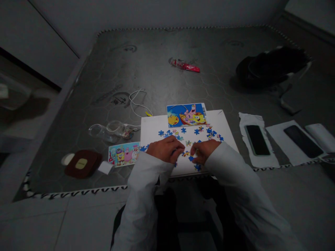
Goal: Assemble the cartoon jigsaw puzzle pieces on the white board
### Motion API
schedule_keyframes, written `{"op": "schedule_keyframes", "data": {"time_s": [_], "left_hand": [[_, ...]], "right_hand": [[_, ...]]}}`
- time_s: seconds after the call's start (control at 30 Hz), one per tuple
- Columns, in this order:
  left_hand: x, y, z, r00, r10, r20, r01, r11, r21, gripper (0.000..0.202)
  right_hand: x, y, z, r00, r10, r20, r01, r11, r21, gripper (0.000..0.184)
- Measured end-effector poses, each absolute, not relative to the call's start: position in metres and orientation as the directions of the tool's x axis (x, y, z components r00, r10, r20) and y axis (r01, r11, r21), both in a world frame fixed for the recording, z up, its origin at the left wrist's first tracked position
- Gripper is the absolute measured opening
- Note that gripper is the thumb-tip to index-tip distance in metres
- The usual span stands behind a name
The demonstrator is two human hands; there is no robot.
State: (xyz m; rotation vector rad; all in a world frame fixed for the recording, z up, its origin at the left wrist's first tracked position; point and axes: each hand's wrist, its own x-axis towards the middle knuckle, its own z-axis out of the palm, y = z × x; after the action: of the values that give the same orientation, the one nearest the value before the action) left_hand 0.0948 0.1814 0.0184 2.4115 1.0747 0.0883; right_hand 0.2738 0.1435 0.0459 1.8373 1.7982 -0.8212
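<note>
Both of my hands rest on a white board at the near edge of a grey mat. My left hand is curled, fingers pressed together over small puzzle pieces. My right hand is also curled, pinching at pieces just beside the left. Several loose blue puzzle pieces lie scattered on the board beyond my fingers. A cartoon reference picture lies at the board's far edge. What each hand holds is too small to name.
A second cartoon card lies left of the board, beside a clear plastic bag and a brown case. Two phones lie on paper at the right. A red tube and a dark bag lie farther back.
</note>
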Motion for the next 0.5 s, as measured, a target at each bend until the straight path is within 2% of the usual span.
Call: {"op": "schedule_keyframes", "data": {"time_s": [0.2,0.33,0.5], "left_hand": [[0.0926,0.1812,0.0158,0.689,0.723,-0.058,0.65,-0.58,0.491,0.019],[0.0922,0.1798,0.013,0.686,0.727,-0.015,0.64,-0.593,0.488,0.019],[0.0919,0.1799,0.0102,0.681,0.731,0.052,0.623,-0.615,0.483,0.019]], "right_hand": [[0.2737,0.1448,0.0464,0.012,0.714,-0.7,0.992,-0.097,-0.082,0.026],[0.2729,0.1439,0.0466,-0.056,0.74,-0.671,0.991,-0.04,-0.127,0.026],[0.2701,0.1459,0.0468,-0.074,0.711,-0.699,0.995,0.011,-0.095,0.029]]}}
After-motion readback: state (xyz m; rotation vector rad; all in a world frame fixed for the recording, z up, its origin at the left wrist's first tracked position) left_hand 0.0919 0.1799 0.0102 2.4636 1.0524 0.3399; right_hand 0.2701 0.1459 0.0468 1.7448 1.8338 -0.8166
